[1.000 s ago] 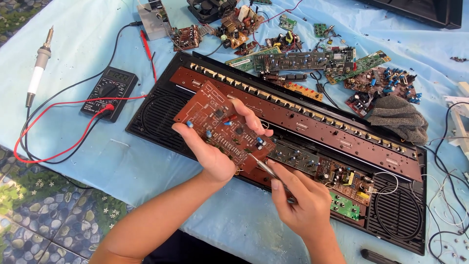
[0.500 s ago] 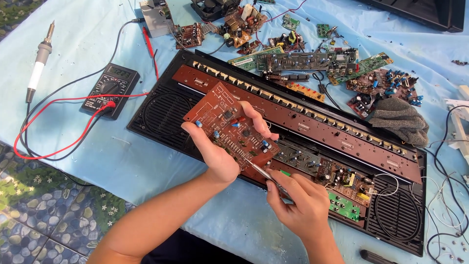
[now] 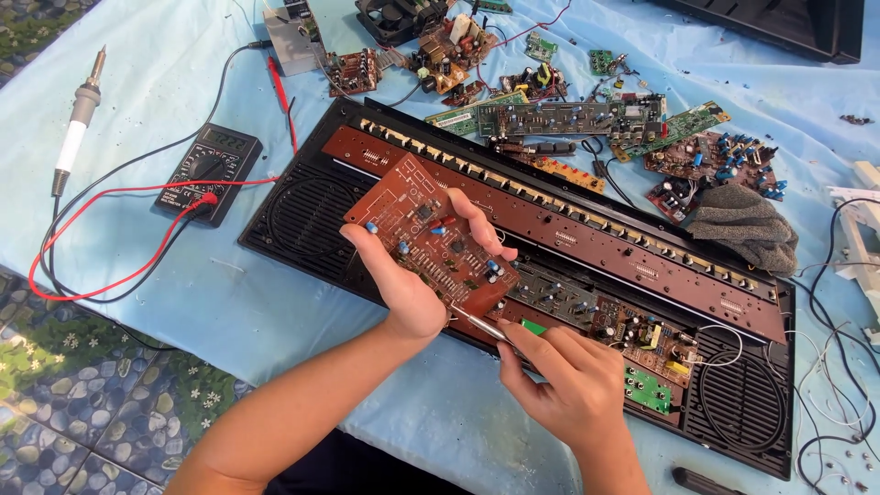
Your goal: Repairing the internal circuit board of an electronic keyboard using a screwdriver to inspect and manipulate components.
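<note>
The left hand (image 3: 408, 280) grips a reddish-brown circuit board (image 3: 431, 234), tilted above the open black keyboard case (image 3: 302, 215). The right hand (image 3: 568, 390) pinches a thin metal tool (image 3: 477, 321), whose tip touches the board's lower edge.

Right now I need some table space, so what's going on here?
A person is working on electronics. The left hand holds a brown circuit board tilted up over an opened black keyboard case. The right hand holds a thin metal tool, its tip at the board's lower edge. A multimeter with red and black leads and a soldering iron lie to the left on the blue cloth; loose boards lie behind the case.
</note>
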